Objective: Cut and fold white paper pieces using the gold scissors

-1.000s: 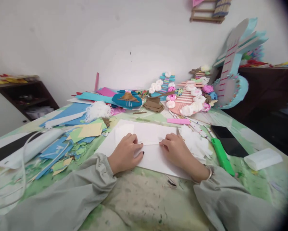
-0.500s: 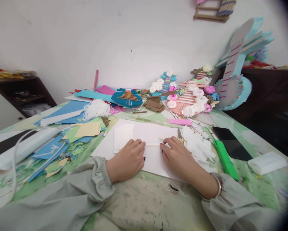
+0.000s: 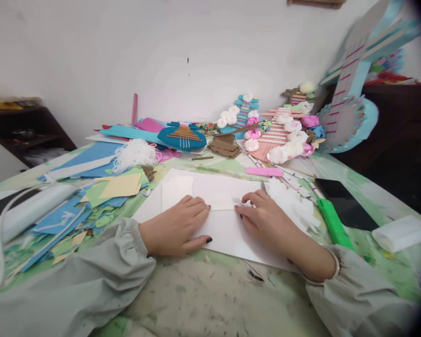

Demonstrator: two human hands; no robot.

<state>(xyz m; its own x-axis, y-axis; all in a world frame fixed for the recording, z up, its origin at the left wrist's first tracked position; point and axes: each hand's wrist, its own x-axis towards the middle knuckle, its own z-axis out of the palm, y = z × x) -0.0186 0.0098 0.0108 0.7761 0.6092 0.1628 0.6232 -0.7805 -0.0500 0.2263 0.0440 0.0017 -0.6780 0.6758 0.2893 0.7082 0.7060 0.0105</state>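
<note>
A large white sheet lies at the middle of the table, with a smaller folded white paper on its left part. My left hand rests on the sheet, fingers laid flat and thumb stretched away from them. Between my hands runs a narrow white paper strip, its lower edge showing as a line. The thumb and fingers of my right hand close at the strip's right end, where a small whitish bit shows. White paper scraps lie just right of that hand.
Coloured paper pieces and a tangle of white string are at left. Decorated guitar-shaped crafts stand along the wall. A green-handled tool, a phone and a white tissue pack lie at right.
The view has tilted down slightly. My left thumb has spread out toward me, away from the fingers. The right hand stays at the strip's end, its index finger a little more raised.
</note>
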